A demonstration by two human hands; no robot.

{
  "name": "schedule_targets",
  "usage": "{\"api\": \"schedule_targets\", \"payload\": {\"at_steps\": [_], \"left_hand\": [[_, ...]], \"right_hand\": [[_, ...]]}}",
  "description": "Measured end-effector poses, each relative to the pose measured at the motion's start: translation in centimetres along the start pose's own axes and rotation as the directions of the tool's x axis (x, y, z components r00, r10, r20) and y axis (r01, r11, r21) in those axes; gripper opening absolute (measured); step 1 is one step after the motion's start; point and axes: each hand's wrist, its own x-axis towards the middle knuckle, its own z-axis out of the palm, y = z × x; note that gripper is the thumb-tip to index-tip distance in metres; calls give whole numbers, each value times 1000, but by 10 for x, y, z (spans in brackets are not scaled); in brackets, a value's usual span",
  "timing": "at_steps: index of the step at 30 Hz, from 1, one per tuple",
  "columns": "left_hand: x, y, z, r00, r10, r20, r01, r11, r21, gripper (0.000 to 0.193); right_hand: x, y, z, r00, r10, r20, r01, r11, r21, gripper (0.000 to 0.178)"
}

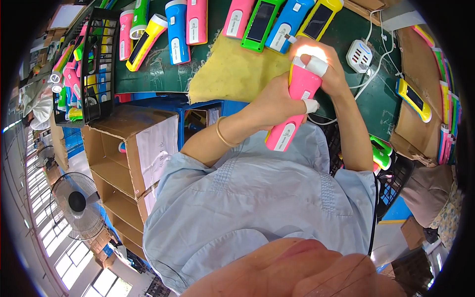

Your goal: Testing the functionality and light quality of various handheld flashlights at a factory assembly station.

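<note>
Only partly visible, pink flashlight [296, 106] gripped by both hands, left [273, 103] and right [321, 67], lit head glare-hidden.

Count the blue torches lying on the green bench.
2. One blue torch lies in the left group; the other blue torch lies top centre, above the yellow cloth. The black crate may hide more.

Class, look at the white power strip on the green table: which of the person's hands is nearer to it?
Right. The right hand, cupped over the lit pink flashlight, is just left of the white power strip; the left hand grips the flashlight's body farther away.
</note>
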Motion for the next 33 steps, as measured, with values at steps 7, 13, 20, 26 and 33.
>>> {"api": "schedule_targets", "payload": {"at_steps": [7,13,20,26,33], "left_hand": [[-2,13,-5,963,-86,256,194,880,-433,31],[0,4,-11,987,-130,95,144,977,-158,25],[18,29,-20,999,49,21,-35,906,-422,25],[29,28,-18,998,-10,60,39,863,-504,29],[46,34,-28,995,97,6,-85,900,-428,23]], "right_hand": [[8,-2,3,991,-122,-49,130,972,197,24],[9,-15,-1,995,96,41,-85,975,-207,26],[-20,-28,8,851,139,-506,-266,946,-186,22],[-63,-4,34,846,158,-510,-280,944,-173,15],[-64,-9,32,796,225,-562,-219,973,79,33]]}}
